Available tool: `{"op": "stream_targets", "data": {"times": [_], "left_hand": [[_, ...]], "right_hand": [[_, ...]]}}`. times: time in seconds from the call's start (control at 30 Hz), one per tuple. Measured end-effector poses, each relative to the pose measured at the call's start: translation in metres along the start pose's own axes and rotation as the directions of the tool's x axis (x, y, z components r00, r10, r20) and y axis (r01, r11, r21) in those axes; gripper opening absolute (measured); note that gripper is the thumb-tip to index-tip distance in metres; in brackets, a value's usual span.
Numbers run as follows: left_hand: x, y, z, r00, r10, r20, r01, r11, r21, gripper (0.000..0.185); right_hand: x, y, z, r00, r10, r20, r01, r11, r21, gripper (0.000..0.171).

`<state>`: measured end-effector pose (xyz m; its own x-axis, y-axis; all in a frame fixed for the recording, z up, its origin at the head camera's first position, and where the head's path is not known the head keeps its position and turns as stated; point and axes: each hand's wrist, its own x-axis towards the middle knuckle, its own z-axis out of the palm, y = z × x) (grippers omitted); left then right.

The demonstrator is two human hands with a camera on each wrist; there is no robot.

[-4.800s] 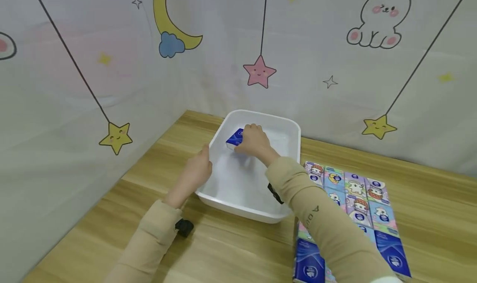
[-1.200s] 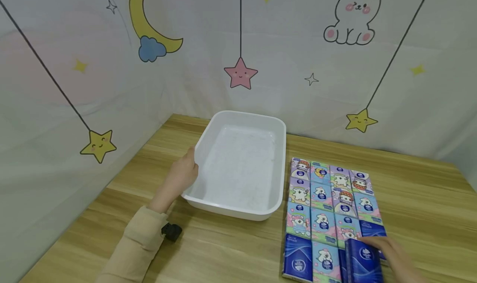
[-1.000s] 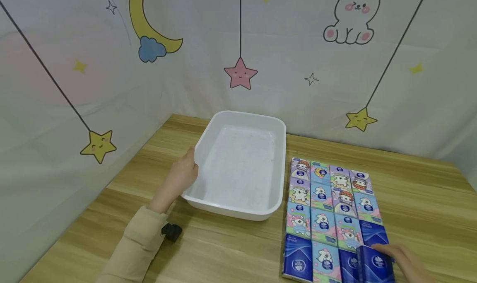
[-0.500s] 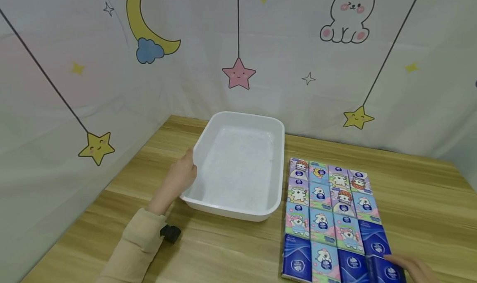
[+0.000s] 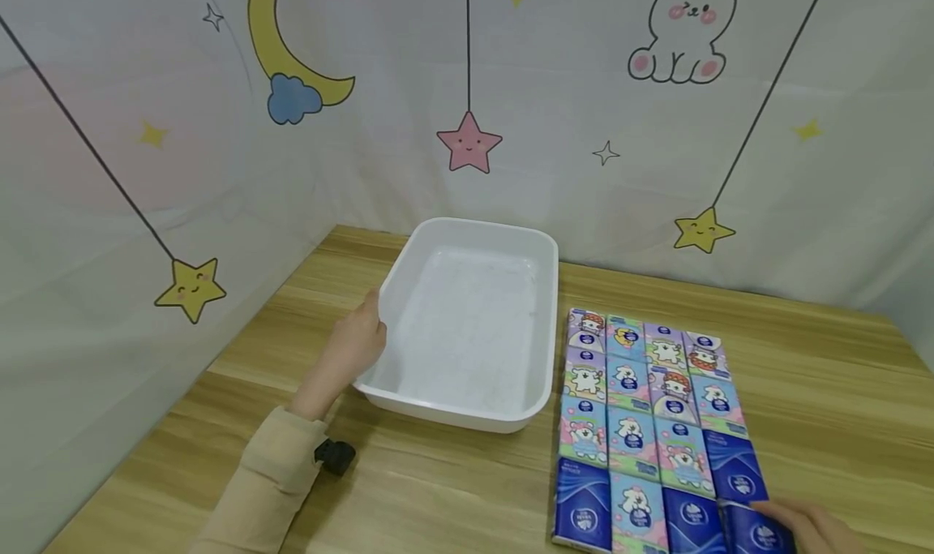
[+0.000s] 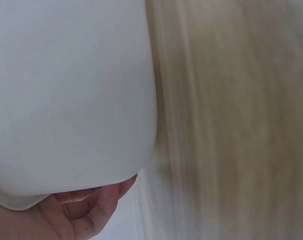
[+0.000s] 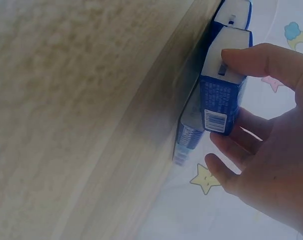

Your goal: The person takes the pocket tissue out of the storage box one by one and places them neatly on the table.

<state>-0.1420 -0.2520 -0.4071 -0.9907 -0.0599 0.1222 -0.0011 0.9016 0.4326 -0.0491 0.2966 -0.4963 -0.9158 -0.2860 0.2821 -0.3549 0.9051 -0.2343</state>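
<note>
At the left rim of a white plastic tub point(image 5: 474, 335), my left hand point(image 5: 355, 339) grips the edge; in the left wrist view its fingers point(image 6: 99, 207) curl by the tub's smooth wall point(image 6: 71, 100). My right hand point(image 5: 810, 526) is at the lower right, partly out of the head view. It holds a dark blue tissue pack point(image 5: 759, 530) at the near right corner of a block of packs. In the right wrist view, the thumb lies on one side of this blue pack point(image 7: 219, 95), with fingers on the other side.
Rows of small tissue packs lie side by side right of the tub, most with cartoon prints such as this pack point(image 5: 631, 432), several plain blue point(image 5: 584, 505). Wooden tabletop point(image 5: 423, 489) surrounds them. A printed curtain point(image 5: 554, 92) hangs behind and left.
Earlier my right hand held a blue pack inside the tub, now bare. It then brought a blue pack over the block and lowered it rightward to the near right corner. My left hand stays put.
</note>
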Motion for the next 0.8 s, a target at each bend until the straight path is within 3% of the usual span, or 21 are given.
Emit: {"op": "stream_targets", "data": {"times": [0.37,0.6,0.8], "left_hand": [[-0.001,0.001,-0.001,1.0,-0.001,0.006,0.001,1.0,0.003,0.053],[-0.001,0.002,-0.002,1.0,-0.002,0.009,0.002,1.0,0.002,0.053],[-0.001,0.003,-0.002,1.0,-0.015,0.023,0.016,1.0,-0.021,0.055]], "right_hand": [[-0.001,-0.005,0.007,0.998,-0.06,-0.006,0.059,0.995,-0.077,0.081],[-0.004,-0.016,0.006,0.982,-0.121,-0.147,0.113,0.992,-0.063,0.086],[-0.006,-0.02,0.006,0.982,-0.115,-0.151,0.106,0.992,-0.063,0.087]]}}
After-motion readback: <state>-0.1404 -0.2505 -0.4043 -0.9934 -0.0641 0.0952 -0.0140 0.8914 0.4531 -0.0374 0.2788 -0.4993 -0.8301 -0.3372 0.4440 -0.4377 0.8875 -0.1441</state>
